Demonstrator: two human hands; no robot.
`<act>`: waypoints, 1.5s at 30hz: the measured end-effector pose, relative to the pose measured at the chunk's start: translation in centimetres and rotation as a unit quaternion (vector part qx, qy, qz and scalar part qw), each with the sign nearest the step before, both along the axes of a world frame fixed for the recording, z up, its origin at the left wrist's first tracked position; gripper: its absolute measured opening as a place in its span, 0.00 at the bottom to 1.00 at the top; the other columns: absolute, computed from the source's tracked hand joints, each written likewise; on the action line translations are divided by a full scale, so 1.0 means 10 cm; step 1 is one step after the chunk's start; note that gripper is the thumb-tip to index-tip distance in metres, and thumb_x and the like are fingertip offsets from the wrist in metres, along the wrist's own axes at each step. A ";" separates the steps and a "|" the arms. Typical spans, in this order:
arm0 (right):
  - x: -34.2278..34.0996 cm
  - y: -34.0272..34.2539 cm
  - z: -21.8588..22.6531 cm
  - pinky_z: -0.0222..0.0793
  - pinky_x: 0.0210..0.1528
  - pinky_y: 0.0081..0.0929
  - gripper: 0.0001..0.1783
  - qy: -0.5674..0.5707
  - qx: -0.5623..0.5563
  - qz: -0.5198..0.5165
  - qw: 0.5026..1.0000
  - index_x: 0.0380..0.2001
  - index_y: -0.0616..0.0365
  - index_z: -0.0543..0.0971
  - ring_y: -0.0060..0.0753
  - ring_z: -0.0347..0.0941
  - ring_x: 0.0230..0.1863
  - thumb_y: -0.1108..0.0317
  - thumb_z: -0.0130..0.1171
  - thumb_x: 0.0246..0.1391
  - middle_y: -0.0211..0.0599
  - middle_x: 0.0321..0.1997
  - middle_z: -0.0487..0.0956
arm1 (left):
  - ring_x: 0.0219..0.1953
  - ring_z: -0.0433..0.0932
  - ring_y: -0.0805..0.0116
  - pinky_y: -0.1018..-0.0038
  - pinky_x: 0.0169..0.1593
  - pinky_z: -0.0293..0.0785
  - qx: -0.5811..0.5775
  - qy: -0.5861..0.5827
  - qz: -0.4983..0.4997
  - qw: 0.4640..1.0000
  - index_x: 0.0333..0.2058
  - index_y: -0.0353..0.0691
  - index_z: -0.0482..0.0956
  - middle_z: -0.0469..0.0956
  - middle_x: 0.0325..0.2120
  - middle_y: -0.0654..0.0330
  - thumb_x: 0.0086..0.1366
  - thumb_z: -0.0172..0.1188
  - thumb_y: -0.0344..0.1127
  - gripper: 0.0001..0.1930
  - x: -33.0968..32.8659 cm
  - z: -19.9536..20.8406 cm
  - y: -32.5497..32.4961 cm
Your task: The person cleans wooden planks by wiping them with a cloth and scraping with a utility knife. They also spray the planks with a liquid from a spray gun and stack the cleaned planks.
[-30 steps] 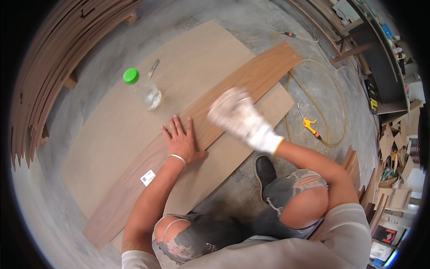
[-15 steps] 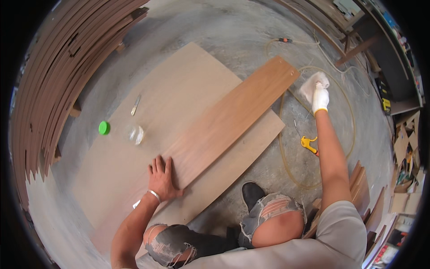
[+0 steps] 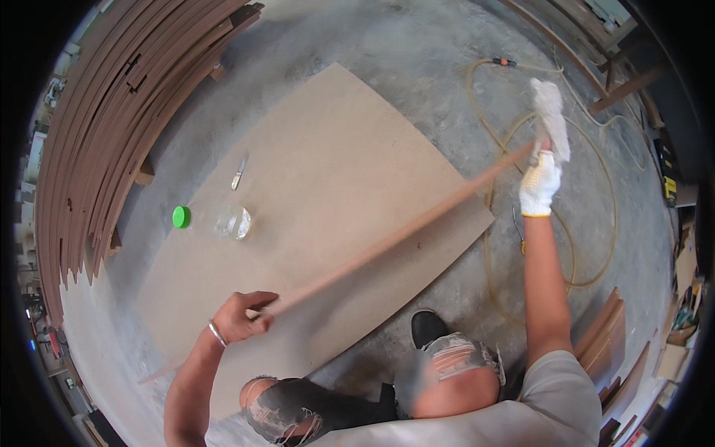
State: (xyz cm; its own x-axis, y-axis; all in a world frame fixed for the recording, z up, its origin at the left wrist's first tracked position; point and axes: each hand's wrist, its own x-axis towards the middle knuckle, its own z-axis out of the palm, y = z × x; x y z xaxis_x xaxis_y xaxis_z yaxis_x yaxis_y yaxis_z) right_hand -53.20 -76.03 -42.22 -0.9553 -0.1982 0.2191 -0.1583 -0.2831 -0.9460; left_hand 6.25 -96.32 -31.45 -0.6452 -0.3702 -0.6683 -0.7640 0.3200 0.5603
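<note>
The fingers of the left hand [image 3: 240, 316] are curled shut around the near edge of a long brown plank [image 3: 395, 237], while the gloved right hand [image 3: 539, 182] is closed on a white rag [image 3: 551, 119] and is pressed against the plank's far end. Compared with 0.5 s ago, when the plank lay flat with its broad face up on the large fibreboard sheet [image 3: 328, 149], it is now seen almost edge-on as a thin blurred line; it is judged that the plank is being tipped up or turned over, so that a different face or edge can be reached. The left hand, which was spread flat on the wood, is now wrapped around it. The plank runs diagonally between the 2 hands, its near end projecting past the left hand toward the lower left, its far end meeting the right glove. Farther out on the sheet, a clear bottle [image 3: 232, 221] with a green cap [image 3: 181, 217] is lying on its side, with a small knife [image 3: 239, 171] just beyond it. A yellowish hose [image 3: 596, 246] is coiled on the concrete floor [image 3: 417, 67] beside the right arm, and brown boards [image 3: 112, 134] are stacked at the left.
</note>
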 end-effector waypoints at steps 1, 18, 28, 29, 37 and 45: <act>-0.03 -0.12 0.06 0.70 0.56 0.26 0.22 0.014 -0.028 0.027 0.999 0.57 0.66 0.78 0.26 0.76 0.52 0.62 0.60 0.66 0.36 0.56 0.80 | 0.40 0.84 0.47 0.55 0.45 0.78 -0.035 -0.027 0.026 0.999 0.51 0.36 0.79 0.83 0.39 0.43 0.58 0.68 0.41 0.24 0.04 0.00 -0.07; 1.37 0.47 -0.30 0.67 0.67 0.48 0.27 -0.332 -0.227 0.133 0.906 0.67 0.56 0.68 0.45 0.71 0.65 0.62 0.55 0.67 0.42 0.66 0.73 | 0.25 0.78 0.41 0.53 0.30 0.72 -0.393 0.046 0.038 0.917 0.26 0.40 0.73 0.78 0.20 0.49 0.70 0.56 0.47 0.18 0.30 -1.08 0.26; 1.57 0.54 -0.21 0.64 0.69 0.58 0.31 -0.487 -0.218 0.241 0.811 0.68 0.53 0.66 0.53 0.66 0.69 0.59 0.57 0.65 0.45 0.69 0.69 | 0.32 0.79 0.51 0.59 0.35 0.76 -0.409 0.155 0.058 0.897 0.33 0.38 0.78 0.79 0.30 0.53 0.60 0.59 0.23 0.03 0.03 -0.59 -0.12; 1.62 0.46 -0.23 0.65 0.68 0.57 0.31 -0.464 -0.194 0.248 0.828 0.68 0.52 0.66 0.52 0.66 0.69 0.58 0.58 0.65 0.44 0.69 0.70 | 0.33 0.79 0.51 0.59 0.36 0.76 -0.395 0.178 0.007 0.901 0.34 0.38 0.79 0.80 0.30 0.53 0.60 0.60 0.23 0.04 -0.12 -0.60 -0.06; 1.36 0.55 0.07 0.64 0.69 0.58 0.30 -0.488 -0.263 0.200 0.808 0.68 0.52 0.67 0.51 0.67 0.69 0.55 0.56 0.67 0.43 0.69 0.70 | 0.48 0.81 0.50 0.60 0.50 0.77 -0.266 -0.151 0.261 0.916 0.55 0.36 0.75 0.80 0.49 0.46 0.58 0.72 0.43 0.30 -0.11 -0.91 -0.32; 1.53 0.31 -0.27 0.63 0.69 0.59 0.29 -0.524 -0.298 0.238 0.761 0.69 0.50 0.65 0.51 0.64 0.71 0.53 0.50 0.70 0.43 0.71 0.68 | 0.58 0.74 0.51 0.61 0.63 0.68 -0.229 0.333 0.459 0.791 0.66 0.29 0.61 0.73 0.59 0.47 0.54 0.79 0.45 0.48 -0.20 -1.39 -0.93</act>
